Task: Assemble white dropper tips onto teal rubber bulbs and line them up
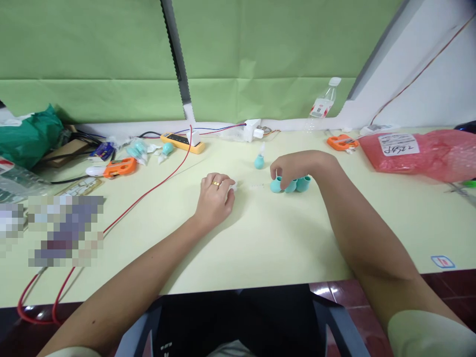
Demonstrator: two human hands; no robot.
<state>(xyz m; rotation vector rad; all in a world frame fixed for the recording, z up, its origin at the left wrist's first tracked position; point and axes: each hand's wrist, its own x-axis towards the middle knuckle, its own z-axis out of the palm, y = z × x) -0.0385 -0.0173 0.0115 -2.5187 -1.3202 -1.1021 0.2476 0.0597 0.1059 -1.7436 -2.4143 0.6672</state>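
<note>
Creased green sheeting (pixel 290 44) backs a smooth pale table (pixel 238 248). Left hand (pixel 215 199) pinches a clear piece (pixel 233 187), mostly hidden by the fingers. Right hand (pixel 297 164) bends down over rounded, open-mouthed teal cups (pixel 303 184); whether it grips them, I cannot tell. Between the hands lies a faint transparent strip (pixel 256 186). Both hands sit well apart from the near edge; crinkled red wrap (pixel 442 156), cut off, lies right.

Green sheeting (pixel 290 49) behind a pale worktop (pixel 260 248)

The creased sheeting spans the area behind the worktop, parted by a grey strip (pixel 177 52) with jagged edges; white wall (pixel 420 74) rises behind the worktop's right end. Below the worktop, glossy dark-red floor tiles (pixel 355 310) catch bright streaks of light (pixel 322 289)
</note>
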